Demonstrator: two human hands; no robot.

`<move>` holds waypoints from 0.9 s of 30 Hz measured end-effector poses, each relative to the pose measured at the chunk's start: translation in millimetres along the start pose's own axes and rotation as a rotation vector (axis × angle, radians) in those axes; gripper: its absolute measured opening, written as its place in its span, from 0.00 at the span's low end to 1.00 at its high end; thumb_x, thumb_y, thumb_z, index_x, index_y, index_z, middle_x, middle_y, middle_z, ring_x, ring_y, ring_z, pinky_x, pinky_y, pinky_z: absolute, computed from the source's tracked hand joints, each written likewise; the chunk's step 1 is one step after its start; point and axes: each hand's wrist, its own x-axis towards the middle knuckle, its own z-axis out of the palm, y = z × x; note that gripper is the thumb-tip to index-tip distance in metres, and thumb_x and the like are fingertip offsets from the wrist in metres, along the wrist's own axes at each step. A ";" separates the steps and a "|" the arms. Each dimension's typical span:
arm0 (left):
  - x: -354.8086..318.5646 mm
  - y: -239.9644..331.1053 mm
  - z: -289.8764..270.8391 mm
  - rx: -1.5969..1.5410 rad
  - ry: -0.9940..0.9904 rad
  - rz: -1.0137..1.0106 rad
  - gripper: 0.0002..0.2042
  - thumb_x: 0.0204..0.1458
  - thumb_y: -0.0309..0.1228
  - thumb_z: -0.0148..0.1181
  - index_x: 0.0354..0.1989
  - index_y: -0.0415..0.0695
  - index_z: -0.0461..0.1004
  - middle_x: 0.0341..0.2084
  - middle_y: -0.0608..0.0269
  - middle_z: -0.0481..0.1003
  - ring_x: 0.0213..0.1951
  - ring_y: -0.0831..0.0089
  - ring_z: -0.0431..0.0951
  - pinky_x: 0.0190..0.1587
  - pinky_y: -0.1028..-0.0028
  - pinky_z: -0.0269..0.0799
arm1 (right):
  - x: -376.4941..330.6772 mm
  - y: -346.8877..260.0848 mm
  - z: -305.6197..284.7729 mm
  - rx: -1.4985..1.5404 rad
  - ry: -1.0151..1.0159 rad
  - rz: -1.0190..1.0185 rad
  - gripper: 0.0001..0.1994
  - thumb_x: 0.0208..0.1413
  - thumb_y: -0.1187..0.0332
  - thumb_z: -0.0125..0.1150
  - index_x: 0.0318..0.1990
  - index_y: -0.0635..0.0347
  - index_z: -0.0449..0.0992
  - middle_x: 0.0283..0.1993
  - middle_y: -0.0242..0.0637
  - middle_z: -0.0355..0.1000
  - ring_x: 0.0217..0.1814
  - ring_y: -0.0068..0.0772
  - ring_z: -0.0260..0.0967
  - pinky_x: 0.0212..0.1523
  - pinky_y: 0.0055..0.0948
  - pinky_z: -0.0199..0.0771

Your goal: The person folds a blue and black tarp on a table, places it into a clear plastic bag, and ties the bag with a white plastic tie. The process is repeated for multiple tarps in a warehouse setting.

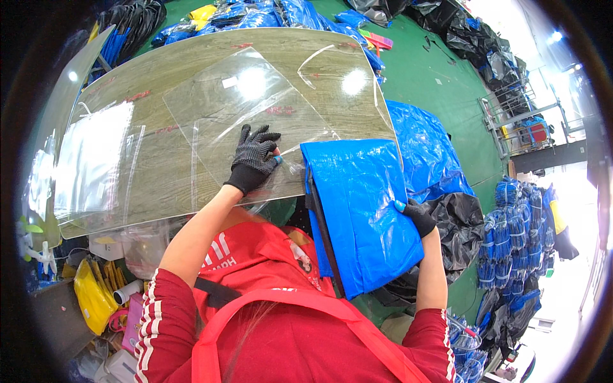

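Left hand (pixel 254 159) fingers spread, pressing clear plastic bag (pixel 255 121) flat on table (pixel 159 172); right hand (pixel 418 216) pinches blue folded bag (pixel 361 214) at its right edge.

Glossy, crinkled blue plastic tarpaulin on the folded bag (pixel 364 210); clear, shiny film on the transparent bag (pixel 255 115), catching lamp glare. Matt wood-grain laminate on the table (pixel 159 172), knitted black cloth with rubbery dots on the left hand (pixel 253 159)'s glove. Same black knit on the right hand (pixel 419 217).
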 end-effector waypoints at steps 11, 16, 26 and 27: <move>1.2 -0.1 0.8 0.000 0.025 0.003 0.04 0.43 0.33 0.63 0.25 0.50 0.76 0.51 0.65 0.74 0.63 0.60 0.63 0.69 0.50 0.39 | 2.3 3.1 -6.3 -0.020 -0.014 0.025 0.31 0.52 0.58 0.65 0.60 0.64 0.65 0.52 0.44 0.72 0.47 0.36 0.73 0.50 0.36 0.75; 1.4 2.3 3.9 0.028 0.068 0.016 0.04 0.43 0.32 0.63 0.26 0.48 0.75 0.50 0.63 0.75 0.62 0.59 0.64 0.68 0.50 0.41 | 1.6 4.3 -5.6 -0.020 -0.023 0.027 0.32 0.52 0.59 0.65 0.61 0.64 0.64 0.53 0.45 0.72 0.48 0.37 0.73 0.51 0.37 0.74; 6.1 -4.0 13.2 -0.022 0.194 -0.088 0.04 0.45 0.30 0.61 0.27 0.46 0.74 0.46 0.61 0.77 0.58 0.58 0.68 0.69 0.51 0.42 | -10.2 -17.5 17.6 -0.069 0.022 0.061 0.33 0.51 0.58 0.66 0.62 0.64 0.63 0.54 0.43 0.71 0.49 0.34 0.72 0.52 0.36 0.73; 6.3 -4.3 13.1 -0.023 0.203 -0.088 0.04 0.46 0.31 0.61 0.27 0.46 0.73 0.45 0.60 0.77 0.56 0.58 0.70 0.68 0.50 0.43 | -12.2 -19.8 18.6 -0.073 0.076 0.030 0.33 0.51 0.58 0.66 0.61 0.64 0.64 0.54 0.43 0.71 0.49 0.34 0.72 0.53 0.35 0.72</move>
